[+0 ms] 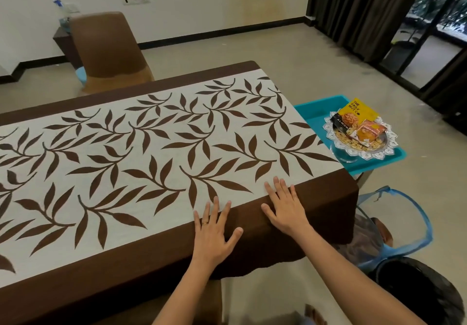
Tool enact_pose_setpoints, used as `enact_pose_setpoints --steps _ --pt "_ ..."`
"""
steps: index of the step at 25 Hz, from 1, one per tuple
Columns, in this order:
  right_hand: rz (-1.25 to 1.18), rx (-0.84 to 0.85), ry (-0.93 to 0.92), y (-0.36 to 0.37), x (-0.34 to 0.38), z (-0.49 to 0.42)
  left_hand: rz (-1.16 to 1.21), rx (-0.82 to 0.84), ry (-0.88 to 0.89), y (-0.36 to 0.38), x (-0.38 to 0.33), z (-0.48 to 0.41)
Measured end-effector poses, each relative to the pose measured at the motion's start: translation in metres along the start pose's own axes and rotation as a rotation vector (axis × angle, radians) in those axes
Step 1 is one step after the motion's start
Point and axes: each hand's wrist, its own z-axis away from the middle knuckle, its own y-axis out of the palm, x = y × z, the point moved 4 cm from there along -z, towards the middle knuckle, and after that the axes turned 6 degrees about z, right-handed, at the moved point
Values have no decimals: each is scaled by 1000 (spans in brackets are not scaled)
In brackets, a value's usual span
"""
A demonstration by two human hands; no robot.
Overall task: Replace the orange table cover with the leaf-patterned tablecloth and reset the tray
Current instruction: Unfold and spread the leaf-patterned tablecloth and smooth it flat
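Both hands flat | leaf-patterned tablecloth [156, 148] | beige floor [252, 44]

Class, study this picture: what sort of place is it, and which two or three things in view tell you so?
Probably a dining room in a home or guest house: the leaf-patterned tablecloth spread long and flat, a covered chair beyond it, and dark curtains beside glass doors.
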Motion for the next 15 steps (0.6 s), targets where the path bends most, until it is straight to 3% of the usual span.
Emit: enact_pose_setpoints --steps 3,9,15 --pt "-29 -9 -55 2 -19 9 -1 13 3 19 -39 -25" --pt "-106 -34 -59 10 -27 14 9 -20 -177 43 -84 -39" --pt "-53 -22 -57 -9 -147 -10 -13 -8 -136 57 -148 -94"
